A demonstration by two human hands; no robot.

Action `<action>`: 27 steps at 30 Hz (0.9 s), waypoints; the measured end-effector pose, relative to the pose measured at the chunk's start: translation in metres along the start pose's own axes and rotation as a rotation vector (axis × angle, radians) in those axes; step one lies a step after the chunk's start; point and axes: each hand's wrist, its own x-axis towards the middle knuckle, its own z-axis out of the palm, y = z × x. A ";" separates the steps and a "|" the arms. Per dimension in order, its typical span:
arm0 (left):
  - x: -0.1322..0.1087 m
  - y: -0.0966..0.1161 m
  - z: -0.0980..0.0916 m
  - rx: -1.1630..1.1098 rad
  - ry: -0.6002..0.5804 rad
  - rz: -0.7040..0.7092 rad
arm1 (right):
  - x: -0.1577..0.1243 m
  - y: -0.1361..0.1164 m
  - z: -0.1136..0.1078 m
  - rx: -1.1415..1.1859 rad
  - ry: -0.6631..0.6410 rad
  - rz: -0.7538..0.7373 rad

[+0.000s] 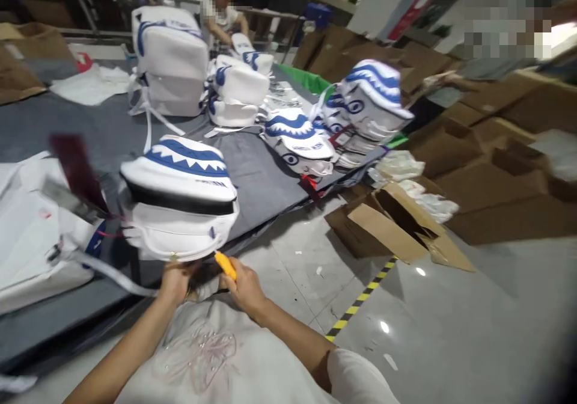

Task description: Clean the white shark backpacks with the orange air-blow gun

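A white backpack (180, 226) with blue waves and a white zigzag on its top lies at the table edge in front of me, a dark opening showing below its top panel. My left hand (174, 282) is closed on its near lower edge, beside a small gold-coloured zipper pull; the fingertips are partly hidden. My right hand (247, 290) is wrapped round a small orange tool (225, 265), whose tip is at the backpack's lower right corner. I cannot make out the tool's kind. To the left lies another white bag (40, 235) with a dark red tag (76, 166).
On the grey table (265, 193) stand a tall white backpack (171, 61), more white bags (238, 91) and a stack of patterned ones (369, 103). A person (220, 16) works at the far end. An open carton (387, 223) and yellow-black tape (360, 299) are on the floor.
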 end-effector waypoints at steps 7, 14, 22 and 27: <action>-0.019 -0.017 -0.042 0.815 -0.076 0.398 | -0.006 0.050 0.020 0.026 -0.220 0.361; 0.076 0.029 -0.067 0.642 0.214 0.369 | -0.078 0.092 -0.002 0.229 -0.230 0.330; 0.095 0.120 -0.054 0.806 0.390 0.579 | -0.087 0.071 -0.001 0.201 -0.063 0.387; 0.103 0.114 -0.044 0.846 0.351 0.527 | -0.094 0.067 -0.022 0.227 -0.073 0.503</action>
